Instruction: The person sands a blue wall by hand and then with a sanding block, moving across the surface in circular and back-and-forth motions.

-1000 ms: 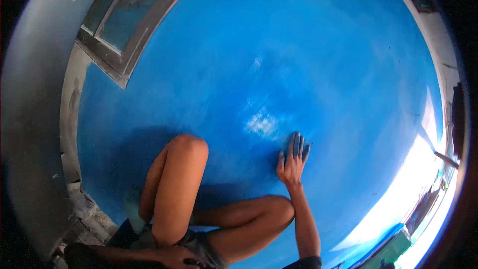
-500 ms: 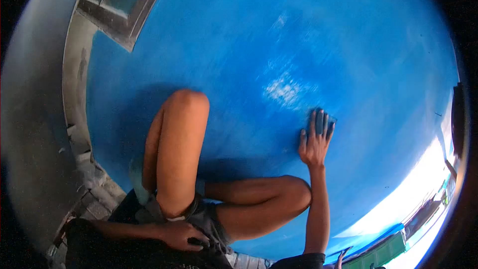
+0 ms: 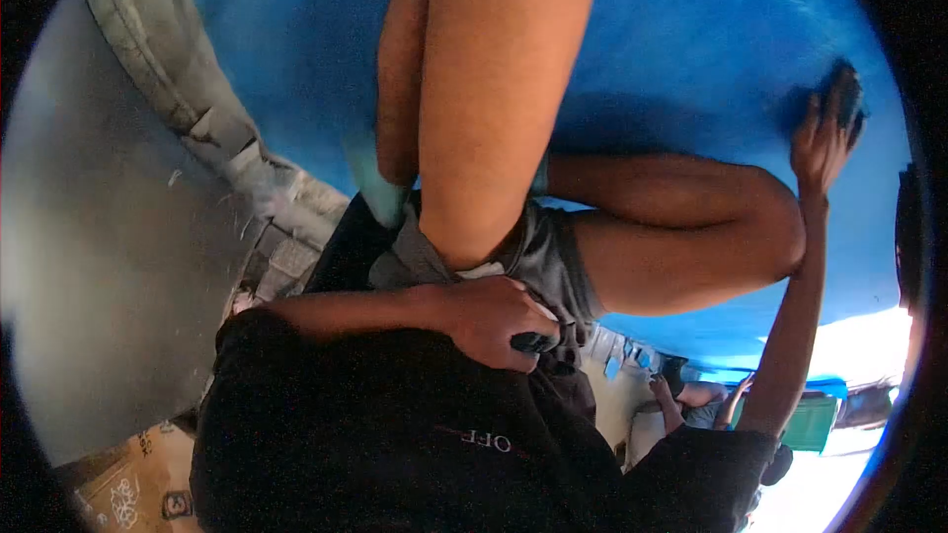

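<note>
Against the blue wall (image 3: 681, 69), at the upper right, my right hand (image 3: 828, 138) presses a dark pad (image 3: 845, 97) under its fingers. The pad's exact shape is unclear. Across my lap lies my left arm, and my left hand (image 3: 499, 321) rests at the waist on my grey shorts (image 3: 553, 266). Its fingers curl around something dark (image 3: 533, 342) that is too small and shadowed to name. My bent legs stand between the two hands, with one knee beside my right forearm.
Broken masonry (image 3: 291, 257) runs along the wall's edge at the left, beside a grey surface (image 3: 128, 237). A printed cardboard piece (image 3: 123, 484) lies at the lower left. Another person (image 3: 696, 395) sits at the lower right, near a green container (image 3: 815, 422).
The view has tilted down toward my body, so legs and shirt fill more of it. My right hand appears further up and right, still at the wall. My left hand stays at my lap.
</note>
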### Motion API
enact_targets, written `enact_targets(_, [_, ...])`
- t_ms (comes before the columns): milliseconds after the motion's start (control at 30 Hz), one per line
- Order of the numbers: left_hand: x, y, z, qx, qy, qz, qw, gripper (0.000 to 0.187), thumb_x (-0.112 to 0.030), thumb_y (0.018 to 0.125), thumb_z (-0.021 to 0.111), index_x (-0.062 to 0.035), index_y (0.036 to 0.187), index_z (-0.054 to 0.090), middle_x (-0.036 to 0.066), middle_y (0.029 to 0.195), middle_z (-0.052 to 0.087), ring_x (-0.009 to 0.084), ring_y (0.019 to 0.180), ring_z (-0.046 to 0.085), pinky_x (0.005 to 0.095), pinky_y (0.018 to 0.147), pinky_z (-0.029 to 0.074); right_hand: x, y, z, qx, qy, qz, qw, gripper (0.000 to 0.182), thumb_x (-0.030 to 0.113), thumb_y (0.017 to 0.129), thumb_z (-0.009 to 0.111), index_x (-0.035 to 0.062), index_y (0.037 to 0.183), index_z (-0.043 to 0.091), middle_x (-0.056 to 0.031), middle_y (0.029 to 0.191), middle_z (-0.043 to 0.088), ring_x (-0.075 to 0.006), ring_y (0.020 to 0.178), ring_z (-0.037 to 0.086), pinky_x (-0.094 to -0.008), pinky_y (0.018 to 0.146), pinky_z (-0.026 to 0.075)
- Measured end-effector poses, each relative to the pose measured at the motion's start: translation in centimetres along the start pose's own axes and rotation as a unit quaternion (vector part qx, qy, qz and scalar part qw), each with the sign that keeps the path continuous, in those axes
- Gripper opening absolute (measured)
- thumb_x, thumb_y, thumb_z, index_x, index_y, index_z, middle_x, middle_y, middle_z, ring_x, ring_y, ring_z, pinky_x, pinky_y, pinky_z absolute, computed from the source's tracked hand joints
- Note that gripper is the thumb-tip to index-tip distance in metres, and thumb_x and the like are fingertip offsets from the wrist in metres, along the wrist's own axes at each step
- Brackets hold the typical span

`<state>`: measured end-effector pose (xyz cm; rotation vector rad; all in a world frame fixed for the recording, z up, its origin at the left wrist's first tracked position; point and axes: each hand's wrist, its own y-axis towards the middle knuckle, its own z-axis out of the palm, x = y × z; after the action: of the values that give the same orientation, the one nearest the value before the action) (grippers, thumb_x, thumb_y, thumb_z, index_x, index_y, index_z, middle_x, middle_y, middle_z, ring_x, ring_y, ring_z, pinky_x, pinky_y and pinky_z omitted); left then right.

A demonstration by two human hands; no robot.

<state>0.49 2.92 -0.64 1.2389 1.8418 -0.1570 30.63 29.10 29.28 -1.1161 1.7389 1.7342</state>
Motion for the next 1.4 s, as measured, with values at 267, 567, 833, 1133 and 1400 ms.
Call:
enact_targets(267, [0.6, -0.2, 0.6, 0.031, 0.010, -0.017, 0.999, 0.044, -0.039, 0.080, 0.066, -0.0076, 0.111, 0.063, 0.019, 0.098, 0.068, 0.0414, 0.090, 0.065, 0.0513, 0.080, 0.052, 0.1, 0.8, 1.0, -0.082, -0.001, -0.013, 0.997, 0.055, 0.033, 0.101, 0.038, 0.0067, 0.150, 0.041, -0.0124, 0.155, 0.040, -0.0345, 0.144, 0.033, -0.0511, 0.117, 0.016])
enact_targets(567, [0.5, -0.4, 0.8, 0.034, 0.004, -0.019, 0.999, 0.043, -0.042, 0.083, 0.066, -0.0090, 0.110, 0.063, 0.019, 0.098, 0.068, 0.0411, 0.089, 0.065, 0.0516, 0.079, 0.053, 1.3, 1.3, 0.3, -0.058, 0.012, 0.093, 0.994, 0.054, 0.029, 0.101, 0.043, 0.0053, 0.149, 0.042, -0.0169, 0.152, 0.043, -0.0385, 0.143, 0.034, -0.0509, 0.118, 0.014])
enact_targets(833, [-0.8, -0.4, 0.1, 0.068, 0.027, -0.058, 0.996, 0.050, -0.048, 0.090, 0.059, -0.0111, 0.124, 0.060, 0.022, 0.102, 0.067, 0.0416, 0.087, 0.066, 0.0513, 0.084, 0.053, 1.8, 1.8, -1.3, 0.023, 0.018, 0.144, 0.989, 0.074, 0.048, 0.097, 0.039, 0.0052, 0.155, 0.027, -0.0179, 0.160, 0.026, -0.0390, 0.148, 0.022, -0.0568, 0.119, 0.005])
enact_targets(1133, [0.4, -0.3, 1.1, 0.088, 0.013, -0.055, 0.995, 0.054, -0.049, 0.089, 0.060, -0.0099, 0.127, 0.059, 0.023, 0.102, 0.068, 0.0408, 0.095, 0.066, 0.0516, 0.087, 0.051, 2.1, 5.8, -0.6, 0.021, -0.002, 0.247, 0.969, 0.066, 0.036, 0.100, 0.037, 0.0016, 0.155, 0.025, -0.0204, 0.161, 0.023, -0.0385, 0.149, 0.018, -0.0538, 0.119, 0.005])
enact_targets(1400, [-0.2, 0.1, 0.4, 0.095, 0.012, -0.075, 0.993, 0.045, -0.048, 0.089, 0.060, -0.0142, 0.119, 0.063, 0.019, 0.102, 0.069, 0.0398, 0.092, 0.066, 0.0511, 0.085, 0.052, -0.9, 9.5, 0.5, -0.030, -0.007, 0.266, 0.963, 0.066, 0.041, 0.100, 0.037, 0.0053, 0.155, 0.027, -0.0174, 0.161, 0.024, -0.0392, 0.149, 0.019, -0.0566, 0.119, 0.005])
